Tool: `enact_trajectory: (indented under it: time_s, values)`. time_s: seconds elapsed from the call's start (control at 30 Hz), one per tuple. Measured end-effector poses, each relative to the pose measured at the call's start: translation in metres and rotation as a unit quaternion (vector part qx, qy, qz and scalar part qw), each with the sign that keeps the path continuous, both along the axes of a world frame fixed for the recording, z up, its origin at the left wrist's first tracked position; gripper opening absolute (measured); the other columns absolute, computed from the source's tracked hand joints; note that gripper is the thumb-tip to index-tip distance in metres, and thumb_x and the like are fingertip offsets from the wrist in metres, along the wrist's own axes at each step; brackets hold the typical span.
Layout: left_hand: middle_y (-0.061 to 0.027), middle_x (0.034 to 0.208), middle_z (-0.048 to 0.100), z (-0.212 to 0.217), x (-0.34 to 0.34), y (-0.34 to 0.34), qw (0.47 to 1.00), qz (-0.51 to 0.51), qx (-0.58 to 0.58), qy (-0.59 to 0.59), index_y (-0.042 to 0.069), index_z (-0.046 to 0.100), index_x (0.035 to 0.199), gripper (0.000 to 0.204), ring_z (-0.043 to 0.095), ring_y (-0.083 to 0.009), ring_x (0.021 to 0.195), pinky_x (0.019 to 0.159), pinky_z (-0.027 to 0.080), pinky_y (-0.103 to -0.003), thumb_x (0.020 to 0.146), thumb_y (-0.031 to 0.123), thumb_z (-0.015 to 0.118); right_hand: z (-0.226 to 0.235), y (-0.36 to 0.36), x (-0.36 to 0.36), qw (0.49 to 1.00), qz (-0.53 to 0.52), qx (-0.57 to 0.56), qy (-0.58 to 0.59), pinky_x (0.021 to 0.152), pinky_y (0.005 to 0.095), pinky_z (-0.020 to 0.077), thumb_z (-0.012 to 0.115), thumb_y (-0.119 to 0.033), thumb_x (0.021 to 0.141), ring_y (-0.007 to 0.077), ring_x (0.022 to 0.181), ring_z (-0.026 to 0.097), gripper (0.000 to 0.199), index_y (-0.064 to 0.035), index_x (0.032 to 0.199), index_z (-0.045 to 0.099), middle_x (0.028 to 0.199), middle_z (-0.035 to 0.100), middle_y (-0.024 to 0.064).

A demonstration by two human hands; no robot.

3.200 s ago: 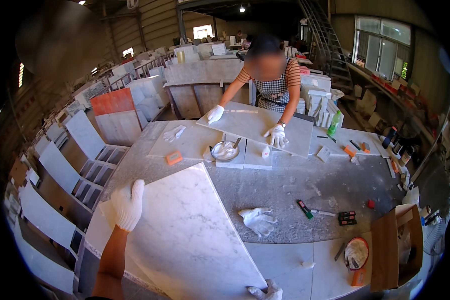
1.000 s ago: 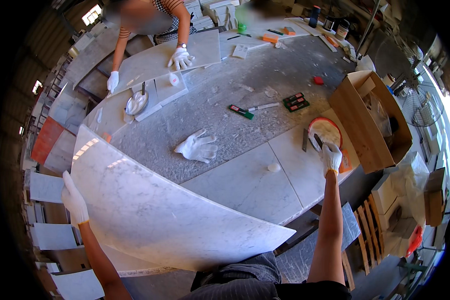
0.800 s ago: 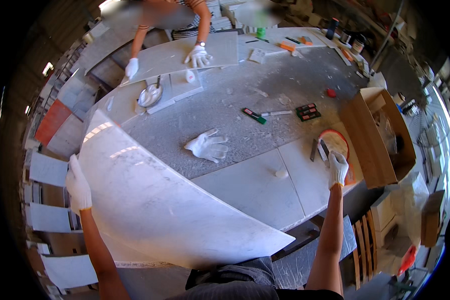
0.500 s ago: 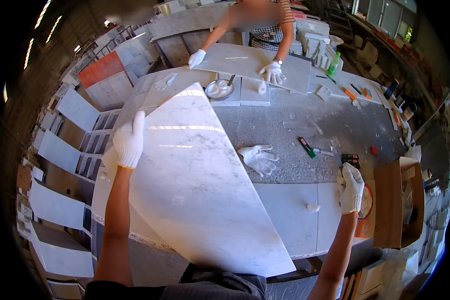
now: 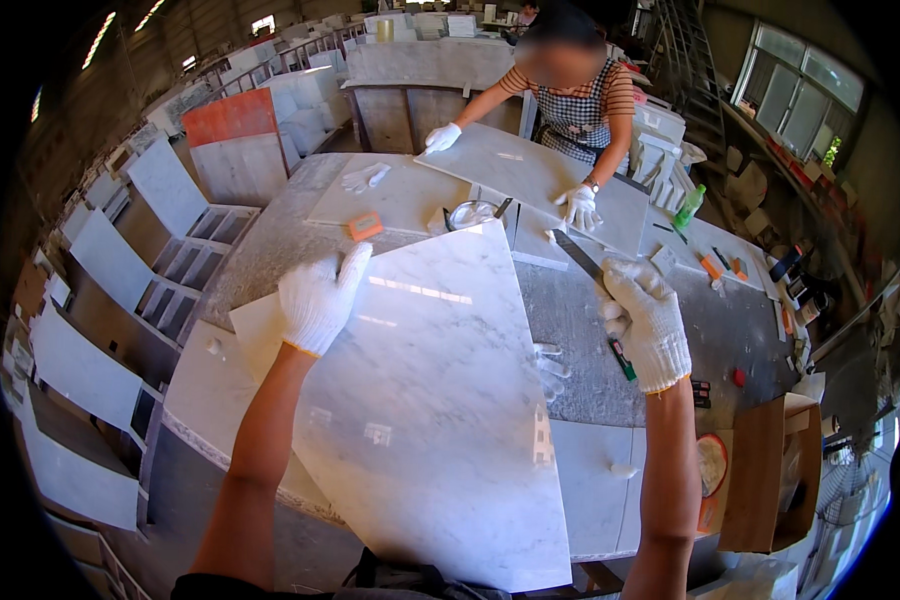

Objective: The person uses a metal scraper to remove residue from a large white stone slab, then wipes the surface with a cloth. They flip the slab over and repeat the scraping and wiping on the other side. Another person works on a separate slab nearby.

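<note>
Two white-gloved hands of yours are in view. Your left hand (image 5: 320,300), toward 9 o'clock, grasps the upper left edge of a white marble slab (image 5: 440,400); the thumb shows, but the other fingers are mostly out of sight, so how firm that hold is cannot be told. The slab stands tilted before you, from the middle down to 6 o'clock, where its contact with your clothing is unclear. It covers most of a second pale panel (image 5: 255,320). At 3 o'clock your right hand (image 5: 648,320) is closed around a scraper (image 5: 578,256), its grey blade pointing to 11 and its handle lost inside your glove.

At 12 o'clock the slab's top corner hides part of a bowl (image 5: 470,212) of white material. Toward 4, its right edge cuts off a loose glove (image 5: 551,372), and your forearm crowds a red-rimmed container (image 5: 712,465) beside a cardboard box (image 5: 770,470). At 1 o'clock a co-worker (image 5: 582,115) rests both gloved hands on another slab (image 5: 530,170); the face is blurred.
</note>
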State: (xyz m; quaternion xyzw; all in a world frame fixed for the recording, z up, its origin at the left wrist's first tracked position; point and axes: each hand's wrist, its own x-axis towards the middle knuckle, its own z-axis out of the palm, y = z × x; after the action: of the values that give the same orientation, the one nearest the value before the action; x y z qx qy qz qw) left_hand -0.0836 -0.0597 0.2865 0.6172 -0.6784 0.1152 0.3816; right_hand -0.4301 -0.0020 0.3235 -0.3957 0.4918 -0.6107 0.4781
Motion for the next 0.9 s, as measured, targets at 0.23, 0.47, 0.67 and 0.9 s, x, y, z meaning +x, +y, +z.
enact_trajectory:
  time_s: [0.23, 0.47, 0.67, 0.9]
  values:
    - [-0.0193, 0.058, 0.059, -0.006, 0.005, -0.006, 1.0, 0.001, -0.009, -0.024, 0.003, 0.067, 0.063, 0.055, 0.058, -0.0385, 0.054, 0.052, 0.045, -0.047, 0.093, 0.048, 0.054, 0.022, -0.017, 0.024, 0.995, 0.057, -0.024, 0.081, 0.046, 0.0202, 0.03, 0.061, -0.017, 0.094, 0.0048, 0.055, 0.043, 0.02, 0.0024, 0.098, 0.064, 0.068, 0.053, -0.0001]
    - [-0.0186, 0.059, 0.06, -0.007, 0.003, -0.009, 0.999, -0.007, -0.011, -0.032, 0.004, 0.067, 0.063, 0.055, 0.059, -0.0375, 0.054, 0.053, 0.046, -0.047, 0.093, 0.048, 0.053, 0.027, -0.024, 0.03, 0.993, 0.034, -0.006, 0.115, 0.047, 0.0204, 0.0333, 0.062, -0.018, 0.094, 0.005, 0.057, 0.046, 0.024, 0.0036, 0.104, 0.063, 0.073, 0.056, 0.0013]
    - [-0.0185, 0.06, 0.061, -0.008, 0.005, -0.011, 0.999, 0.01, -0.002, -0.047, 0.005, 0.067, 0.064, 0.054, 0.06, -0.0376, 0.055, 0.053, 0.047, -0.047, 0.093, 0.048, 0.053, 0.026, -0.03, 0.03, 0.989, 0.049, -0.002, 0.142, 0.048, 0.02, 0.0362, 0.065, -0.022, 0.093, 0.0054, 0.06, 0.049, 0.029, 0.0036, 0.107, 0.062, 0.079, 0.059, 0.0029]
    - [-0.019, 0.06, 0.061, -0.009, 0.003, -0.01, 0.999, 0.005, -0.004, -0.04, 0.004, 0.066, 0.064, 0.054, 0.06, -0.0388, 0.056, 0.054, 0.047, -0.048, 0.093, 0.048, 0.053, 0.028, -0.029, 0.032, 0.988, 0.032, -0.018, 0.15, 0.05, 0.0221, 0.0421, 0.065, -0.022, 0.093, 0.0074, 0.06, 0.053, 0.026, 0.0025, 0.1, 0.066, 0.075, 0.06, 0.0025]
